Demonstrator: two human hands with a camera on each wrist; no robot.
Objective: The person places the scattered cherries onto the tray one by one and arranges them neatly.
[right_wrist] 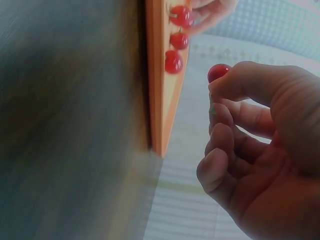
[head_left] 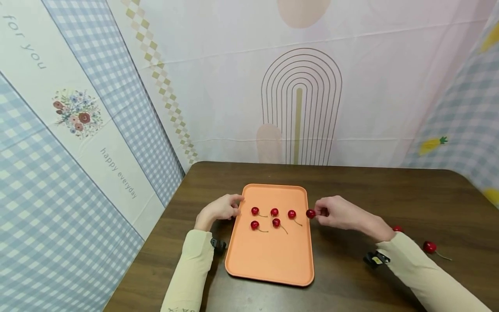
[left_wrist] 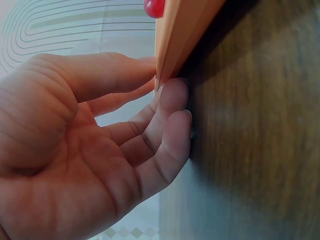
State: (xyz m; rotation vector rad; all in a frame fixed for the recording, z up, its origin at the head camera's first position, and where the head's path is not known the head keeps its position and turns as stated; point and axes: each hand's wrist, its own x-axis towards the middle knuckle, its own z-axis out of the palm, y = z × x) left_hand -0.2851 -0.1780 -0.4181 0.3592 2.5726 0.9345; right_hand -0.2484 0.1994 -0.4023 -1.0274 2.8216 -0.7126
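An orange rectangular tray [head_left: 269, 260] lies on the table. Several red cherries with stems rest in its upper half, such as the cherry [head_left: 255, 225] at lower left. My left hand [head_left: 221, 208] holds the tray's left edge, its thumb at the rim and its curled fingers low against the side in the left wrist view. Over the tray's right rim, my right hand [head_left: 339, 212] pinches a cherry [right_wrist: 218, 73] between thumb and index finger. The cherry hangs just clear of the tray in the right wrist view, its stem mostly hidden by the fingers.
On the dark wooden table [head_left: 351, 182], one cherry [head_left: 429, 247] lies to the right of my right forearm. Another cherry [head_left: 397, 228] is partly hidden behind that wrist. A patterned cloth [head_left: 234, 86] hangs behind the table, with a checked cloth [head_left: 78, 173] at left.
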